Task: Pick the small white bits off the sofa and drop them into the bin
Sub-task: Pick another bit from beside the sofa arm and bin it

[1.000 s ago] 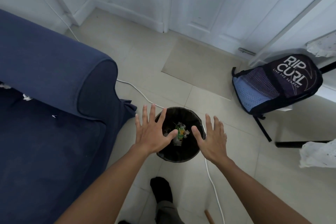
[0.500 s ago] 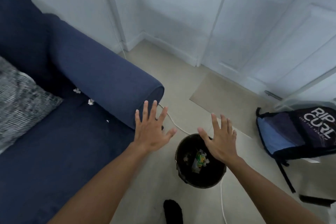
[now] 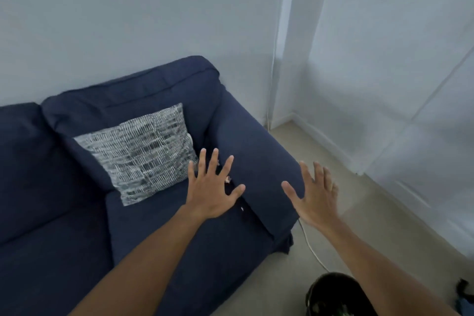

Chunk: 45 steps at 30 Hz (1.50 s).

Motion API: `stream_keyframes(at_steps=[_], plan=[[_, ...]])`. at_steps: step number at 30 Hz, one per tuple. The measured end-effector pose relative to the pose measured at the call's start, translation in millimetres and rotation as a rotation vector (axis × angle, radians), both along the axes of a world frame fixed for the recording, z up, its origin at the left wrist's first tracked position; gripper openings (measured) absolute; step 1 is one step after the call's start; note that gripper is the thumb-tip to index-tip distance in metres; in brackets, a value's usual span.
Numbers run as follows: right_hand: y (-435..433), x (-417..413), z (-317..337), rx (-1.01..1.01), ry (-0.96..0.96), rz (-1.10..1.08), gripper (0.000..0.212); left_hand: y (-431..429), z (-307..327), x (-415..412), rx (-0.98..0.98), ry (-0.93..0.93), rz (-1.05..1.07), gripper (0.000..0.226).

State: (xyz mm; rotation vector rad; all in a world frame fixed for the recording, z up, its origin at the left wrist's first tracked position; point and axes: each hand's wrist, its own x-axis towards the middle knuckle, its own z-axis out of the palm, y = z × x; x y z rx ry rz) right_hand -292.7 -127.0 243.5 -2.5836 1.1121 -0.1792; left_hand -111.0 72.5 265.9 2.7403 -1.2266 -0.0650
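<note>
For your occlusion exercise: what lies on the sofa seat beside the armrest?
On the sofa seat, white bits show near the armrest; the open left hand partly covers others, so their number is unclear.

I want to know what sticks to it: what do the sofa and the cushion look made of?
The sofa looks like matte navy woven cloth, a loose cover judging by its seams and folds. The cushion looks like soft fabric with a grey and white woven pattern; blur hides finer texture.

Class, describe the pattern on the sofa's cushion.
The cushion has a grey-and-white woven, dashed pattern, shown in the head view.
</note>
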Motion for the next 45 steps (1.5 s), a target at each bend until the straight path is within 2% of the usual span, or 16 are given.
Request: stream_keyframes(at_steps=[5, 11, 22, 27, 32, 35, 39, 45], plan=[[32.5, 62.7, 21.9, -0.007, -0.028, 0.135, 0.09, 56.1, 30.0, 36.5, -0.014, -0.028, 0.12, 0.083], [61.0, 101.6, 30.7, -0.036, -0.046, 0.242, 0.088, 106.1, 38.1, 62.8, -0.012, -0.062, 0.216, 0.082], [65.8, 111.9, -3.0, 0.002, 0.035, 0.241, 0.093, 118.6, -2.9, 66.9, 0.027, -0.002, 0.246, 0.082], [64.8, 106.5, -45.8, 0.06, 0.097, 0.207, 0.086, 105.8, -42.1, 62.5, 0.07, 0.064, 0.221, 0.082], [65.6, 106.4, -100.8, 0.093, 0.135, 0.146, 0.089, 93.1, -95.9, 61.8, 0.106, 0.116, 0.191, 0.082], [67.7, 107.6, -147.4, 0.204, 0.148, 0.102, 0.085, 86.4, -141.2, 59.9, 0.156, 0.146, 0.172, 0.081], [69.2, 111.8, -209.2, 0.388, 0.133, 0.044, 0.069, 82.1, -194.2, 55.3, 0.213, 0.18, 0.154, 0.081], [65.3, 140.5, -277.2, 0.387, 0.024, -0.035, 0.033, 84.0, -255.9, 53.4, 0.224, 0.212, 0.16, 0.082]])
